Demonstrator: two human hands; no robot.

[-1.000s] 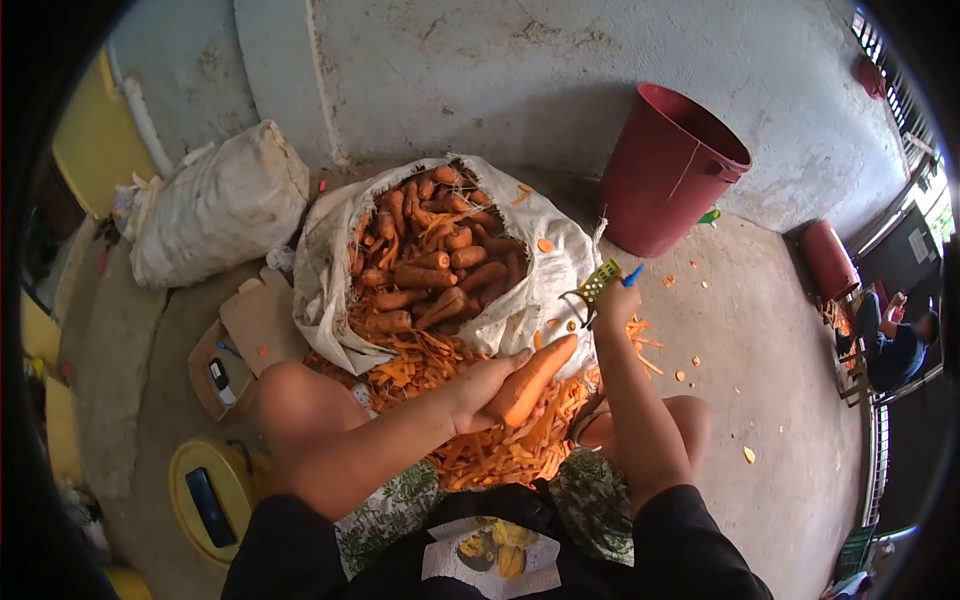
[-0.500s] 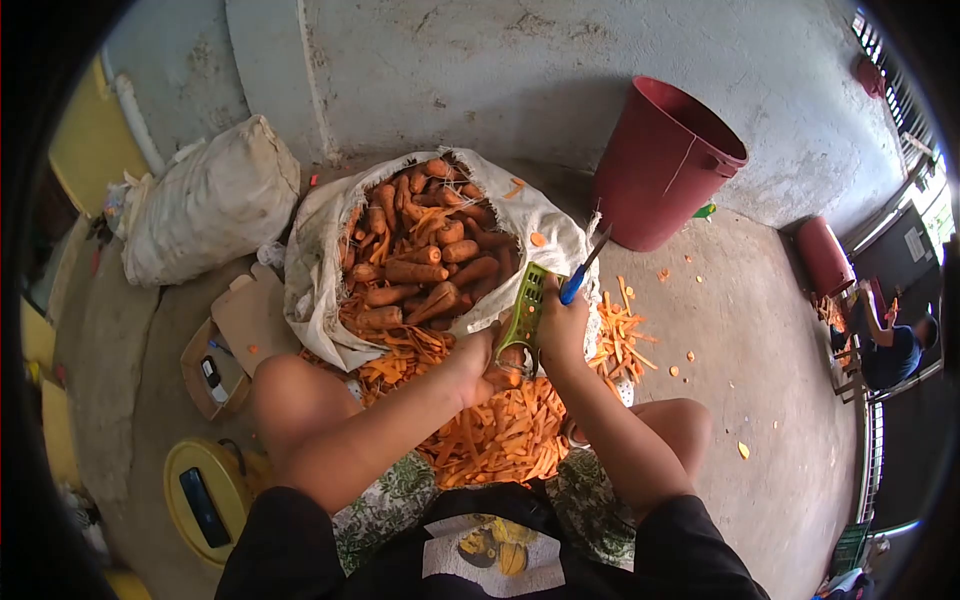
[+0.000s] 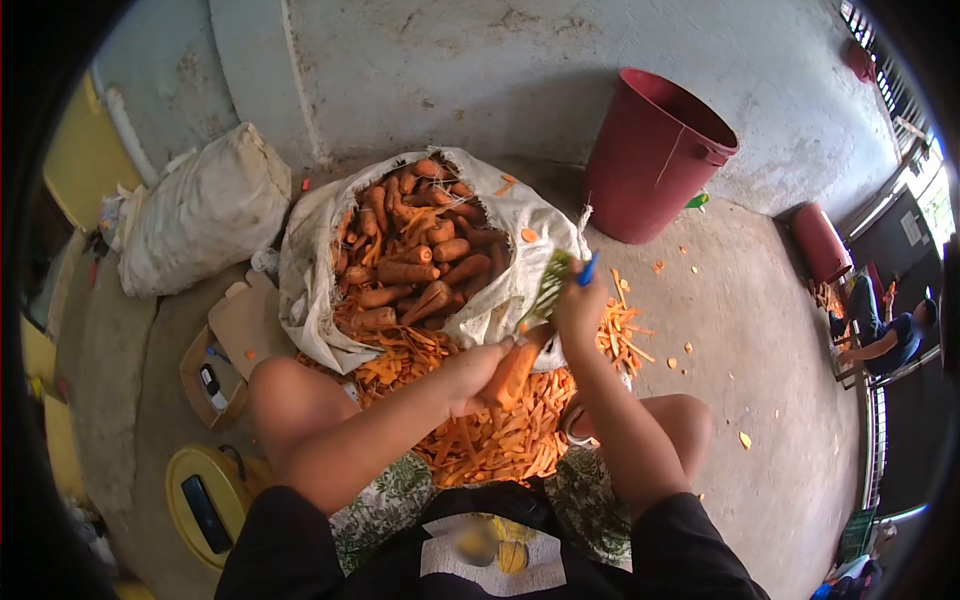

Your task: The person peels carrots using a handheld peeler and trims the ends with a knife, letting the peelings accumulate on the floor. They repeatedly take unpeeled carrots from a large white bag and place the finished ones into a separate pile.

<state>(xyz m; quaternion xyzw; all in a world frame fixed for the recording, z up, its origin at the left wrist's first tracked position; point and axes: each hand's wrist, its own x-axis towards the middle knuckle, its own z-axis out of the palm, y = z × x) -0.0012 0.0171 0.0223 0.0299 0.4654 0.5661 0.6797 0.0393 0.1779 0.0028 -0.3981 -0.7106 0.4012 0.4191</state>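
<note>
My left hand (image 3: 474,376) is closed around a partly peeled carrot (image 3: 512,374), its far end angled up and to the right. In my right hand (image 3: 581,306) are a green peeler (image 3: 553,283), smeared by motion, and a knife whose blue handle (image 3: 589,268) sticks out above the fingers. The knife's blade is hard to make out now. Just beyond both hands, an open white sack (image 3: 305,300) holds many unpeeled carrots (image 3: 408,272). Orange peelings (image 3: 505,440) lie heaped below my hands, between the legs.
A tall red bin (image 3: 645,165) stands by the wall at the back right. To the left are a full white sack (image 3: 215,215), a cardboard box (image 3: 232,400) and a yellow bucket (image 3: 178,480) with a phone (image 3: 205,513) on top. Another person (image 3: 893,335) sits far right.
The peeler and knife have moved up and right, away from the carrot. The carrot shows more fully, and its peeled side faces up. The person at right has shifted posture.
</note>
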